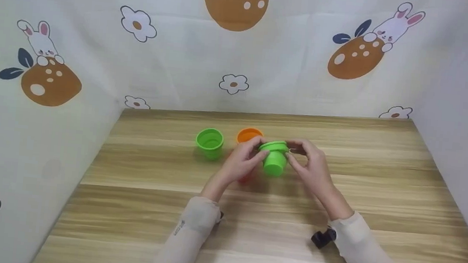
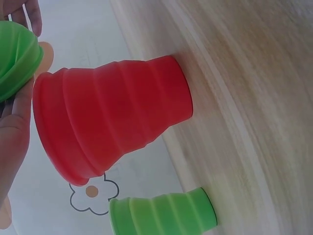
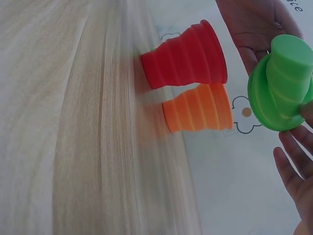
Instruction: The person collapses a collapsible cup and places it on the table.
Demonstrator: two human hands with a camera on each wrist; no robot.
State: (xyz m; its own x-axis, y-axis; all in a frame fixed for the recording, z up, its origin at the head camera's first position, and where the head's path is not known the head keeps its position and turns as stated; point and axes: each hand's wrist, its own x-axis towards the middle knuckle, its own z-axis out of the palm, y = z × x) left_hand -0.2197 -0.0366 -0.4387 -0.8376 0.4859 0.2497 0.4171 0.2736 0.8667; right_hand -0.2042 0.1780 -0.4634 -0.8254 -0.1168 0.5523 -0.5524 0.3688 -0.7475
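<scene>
Together, both hands (image 1: pixel 240 161) (image 1: pixel 313 167) grip green cup (image 1: pixel 274 164); only wrist views show red cup (image 2: pixel 110 105) clearly.

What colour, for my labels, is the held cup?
Held cup: green, clearest in the right wrist view.

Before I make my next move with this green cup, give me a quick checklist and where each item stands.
1. Held green cup gripped by left hand and right hand: ok.
2. Held green cup fully extended: not ok, wide end folded.
3. Red cup upright: ok.
4. Orange cup upright: ok.
5. Standing green cup upright: ok.
6. Held green cup's inside empty: cannot tell, hidden.
</scene>
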